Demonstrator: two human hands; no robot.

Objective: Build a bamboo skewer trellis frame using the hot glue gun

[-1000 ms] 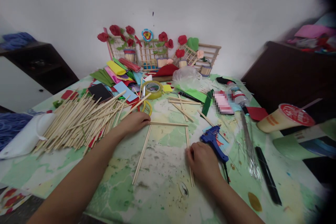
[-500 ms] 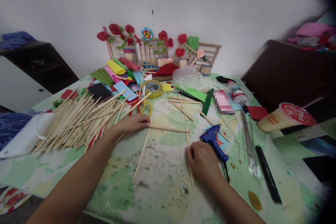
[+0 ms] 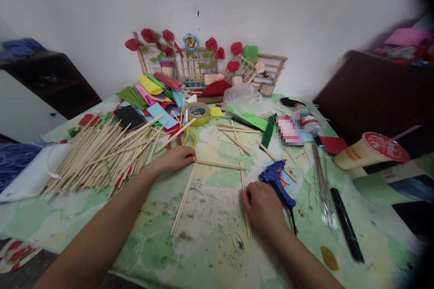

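Thin wooden sticks, laid in pairs, form a three-sided frame on the table. The fingertips of my left hand are closed on the left end of the crosswise pair. Beneath that end, the left pair slants toward me. My right hand has its fingers curled against the right pair, whose top meets the crosswise pair's right end. A blue glue gun lies just beyond my right hand. Its fingertips are partly hidden.
Many loose sticks are heaped at left. Behind stand a tape roll, coloured paper and stick lattices with paper flowers. To the right lie wires, a black rod and a drink cup.
My view has shifted very slightly. Both hands and the stick frame stay nearly in place.
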